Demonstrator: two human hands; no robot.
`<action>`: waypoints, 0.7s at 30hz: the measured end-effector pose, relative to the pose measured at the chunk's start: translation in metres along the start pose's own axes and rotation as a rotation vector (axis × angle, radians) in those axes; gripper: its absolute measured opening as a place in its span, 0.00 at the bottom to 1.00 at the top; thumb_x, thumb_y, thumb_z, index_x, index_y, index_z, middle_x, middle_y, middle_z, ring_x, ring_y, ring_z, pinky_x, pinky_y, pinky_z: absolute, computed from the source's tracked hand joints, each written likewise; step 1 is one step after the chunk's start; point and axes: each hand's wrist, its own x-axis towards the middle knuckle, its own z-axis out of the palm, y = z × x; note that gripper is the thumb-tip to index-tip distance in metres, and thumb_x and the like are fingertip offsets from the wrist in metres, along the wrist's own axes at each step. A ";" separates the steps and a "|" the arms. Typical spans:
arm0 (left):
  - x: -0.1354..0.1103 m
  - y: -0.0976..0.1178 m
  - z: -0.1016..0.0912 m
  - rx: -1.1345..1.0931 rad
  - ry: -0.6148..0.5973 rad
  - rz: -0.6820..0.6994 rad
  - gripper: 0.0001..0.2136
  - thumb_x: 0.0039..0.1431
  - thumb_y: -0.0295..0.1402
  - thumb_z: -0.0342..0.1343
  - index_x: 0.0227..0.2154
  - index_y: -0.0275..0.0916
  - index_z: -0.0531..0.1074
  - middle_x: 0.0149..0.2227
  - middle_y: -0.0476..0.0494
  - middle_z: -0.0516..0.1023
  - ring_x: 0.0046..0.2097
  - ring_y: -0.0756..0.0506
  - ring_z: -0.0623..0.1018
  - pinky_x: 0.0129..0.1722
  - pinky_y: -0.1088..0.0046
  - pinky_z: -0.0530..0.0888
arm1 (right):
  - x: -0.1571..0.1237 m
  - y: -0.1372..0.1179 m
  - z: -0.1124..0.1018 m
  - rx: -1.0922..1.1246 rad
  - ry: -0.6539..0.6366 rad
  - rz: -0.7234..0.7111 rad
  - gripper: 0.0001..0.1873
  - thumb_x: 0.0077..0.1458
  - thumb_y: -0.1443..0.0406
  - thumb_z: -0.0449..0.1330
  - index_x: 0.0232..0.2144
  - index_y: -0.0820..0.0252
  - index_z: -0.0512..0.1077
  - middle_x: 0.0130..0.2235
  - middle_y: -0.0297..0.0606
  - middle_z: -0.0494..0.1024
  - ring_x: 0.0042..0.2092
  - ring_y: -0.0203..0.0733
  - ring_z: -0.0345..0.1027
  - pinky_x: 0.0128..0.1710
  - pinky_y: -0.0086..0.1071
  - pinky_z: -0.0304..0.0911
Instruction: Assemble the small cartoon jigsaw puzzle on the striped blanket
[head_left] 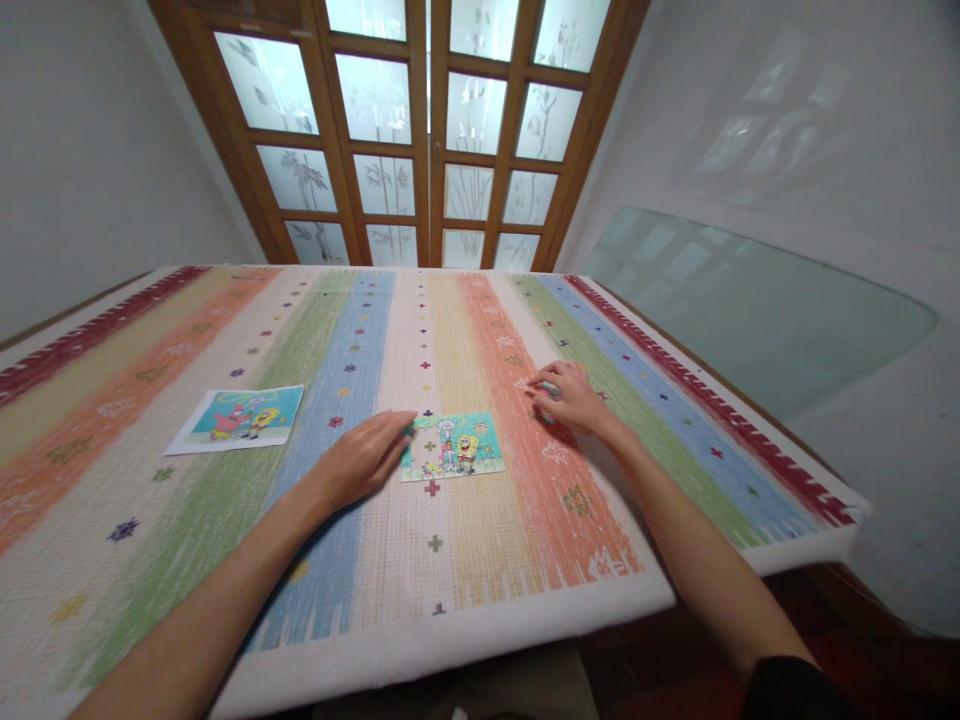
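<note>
A partly assembled jigsaw puzzle point(491, 450) with cartoon figures lies on the striped tablecloth in front of me. Through a gap in its left half the cloth's pattern shows. My left hand point(367, 455) rests at the puzzle's left edge, fingers stretched out and touching its upper left corner. To the right of the puzzle, my right hand point(566, 398) pinches a small teal jigsaw piece point(553, 390) just above the orange stripe. The fingers partly cover this piece. A printed reference picture point(251, 418) with similar cartoon figures lies off to the left.
The striped tablecloth point(390, 570) covers a wide table whose front edge is close to me. Beyond the table stand wooden doors point(429, 150) with frosted panes. A glass panel point(750, 300) leans by the right wall.
</note>
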 end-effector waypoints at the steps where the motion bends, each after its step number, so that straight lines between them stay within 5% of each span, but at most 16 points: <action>1: 0.001 0.003 -0.002 -0.009 -0.009 -0.001 0.17 0.74 0.34 0.43 0.60 0.38 0.63 0.56 0.32 0.78 0.57 0.37 0.79 0.57 0.51 0.78 | -0.001 0.006 -0.003 -0.030 -0.016 0.049 0.11 0.58 0.63 0.61 0.40 0.56 0.82 0.44 0.47 0.79 0.48 0.54 0.68 0.51 0.47 0.61; 6: 0.003 0.011 -0.009 -0.025 -0.072 -0.036 0.20 0.72 0.40 0.46 0.61 0.36 0.63 0.58 0.29 0.76 0.59 0.35 0.77 0.58 0.50 0.76 | -0.006 0.026 -0.016 -0.071 -0.124 0.172 0.16 0.51 0.64 0.64 0.44 0.55 0.82 0.48 0.47 0.78 0.52 0.57 0.68 0.50 0.47 0.62; 14: -0.001 0.009 -0.007 -0.015 -0.167 -0.086 0.27 0.69 0.45 0.49 0.65 0.38 0.59 0.63 0.30 0.72 0.63 0.32 0.73 0.64 0.46 0.70 | -0.008 0.031 -0.021 -0.072 -0.212 0.158 0.16 0.55 0.58 0.64 0.44 0.53 0.82 0.48 0.48 0.77 0.51 0.56 0.69 0.51 0.48 0.63; 21: -0.004 0.005 -0.004 -0.023 -0.138 -0.068 0.29 0.67 0.46 0.52 0.66 0.41 0.59 0.63 0.31 0.72 0.63 0.31 0.73 0.62 0.44 0.71 | -0.009 0.037 -0.005 -0.094 -0.097 0.132 0.18 0.60 0.55 0.61 0.48 0.55 0.80 0.45 0.49 0.78 0.50 0.56 0.69 0.50 0.47 0.64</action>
